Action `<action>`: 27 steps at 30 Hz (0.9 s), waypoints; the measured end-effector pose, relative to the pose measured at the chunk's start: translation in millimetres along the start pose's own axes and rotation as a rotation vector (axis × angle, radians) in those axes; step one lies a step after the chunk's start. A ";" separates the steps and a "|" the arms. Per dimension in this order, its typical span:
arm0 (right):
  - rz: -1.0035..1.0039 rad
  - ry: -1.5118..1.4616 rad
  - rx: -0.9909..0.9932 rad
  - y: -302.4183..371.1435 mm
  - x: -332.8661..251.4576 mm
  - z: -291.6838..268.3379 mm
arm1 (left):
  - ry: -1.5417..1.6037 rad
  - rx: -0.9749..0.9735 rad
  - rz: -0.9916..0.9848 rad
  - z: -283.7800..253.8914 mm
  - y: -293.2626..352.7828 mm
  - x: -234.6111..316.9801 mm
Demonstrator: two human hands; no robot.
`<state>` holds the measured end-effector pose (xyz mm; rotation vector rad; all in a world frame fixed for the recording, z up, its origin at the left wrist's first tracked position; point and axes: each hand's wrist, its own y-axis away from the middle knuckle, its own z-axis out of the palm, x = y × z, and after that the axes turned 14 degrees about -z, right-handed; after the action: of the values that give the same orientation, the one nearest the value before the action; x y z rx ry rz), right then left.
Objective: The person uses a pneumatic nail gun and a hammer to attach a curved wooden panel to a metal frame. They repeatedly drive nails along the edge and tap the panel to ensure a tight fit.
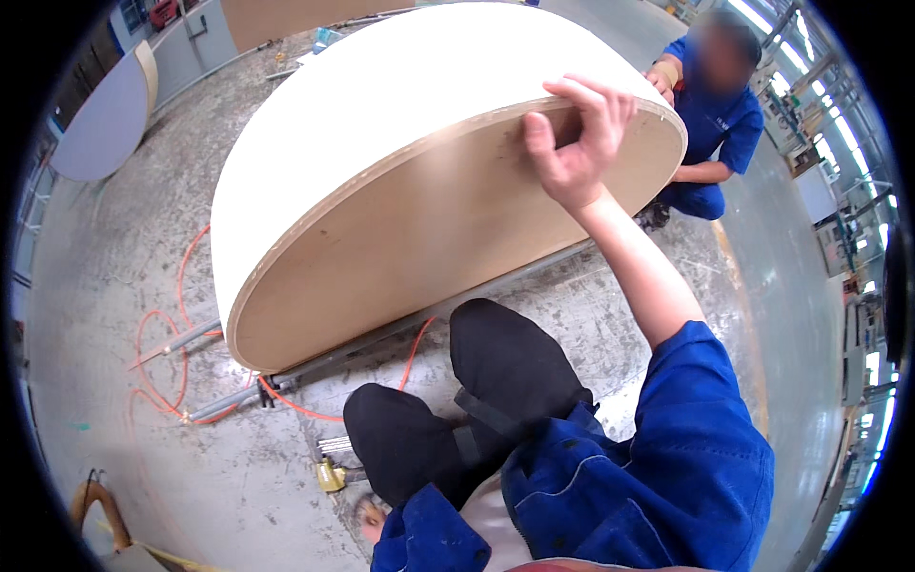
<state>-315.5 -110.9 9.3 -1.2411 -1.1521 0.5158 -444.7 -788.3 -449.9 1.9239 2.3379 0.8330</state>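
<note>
A large half-round wooden form (410,229), with a white curved skin and a bare brown flat side, stands before my knees. My right hand (581,143) is at its upper rim, fingers bent over the white surface and thumb toward the brown side. Low by my knee, my left hand (371,518) shows only in part and is blurred; its fingers cannot be made out. Just beyond it lies a yellowish air nail gun (331,475), partly hidden by my leg. Whether the left hand touches it is unclear.
A co-worker in blue (715,124) crouches at the form's right end, one hand at its edge. Metal rails (381,334) run beneath the form. An orange air hose (181,276) loops over the floor at left. Another curved white panel (105,133) stands at far left.
</note>
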 end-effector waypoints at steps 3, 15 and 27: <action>0.051 0.018 0.012 3.3 -1.5 -2.6 | 0.298 -0.052 0.313 -112.9 -13.2 154.4; 0.197 0.028 -0.014 5.3 37.9 -43.5 | 0.331 -0.313 1.172 -328.3 247.6 549.6; 0.191 0.012 0.060 18.1 50.3 -37.6 | -0.072 0.197 1.373 -329.6 304.9 620.7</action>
<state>-257.9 -80.7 16.1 -1.3072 -1.0061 0.6803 -428.8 -318.6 155.1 3.4340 0.7527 0.4199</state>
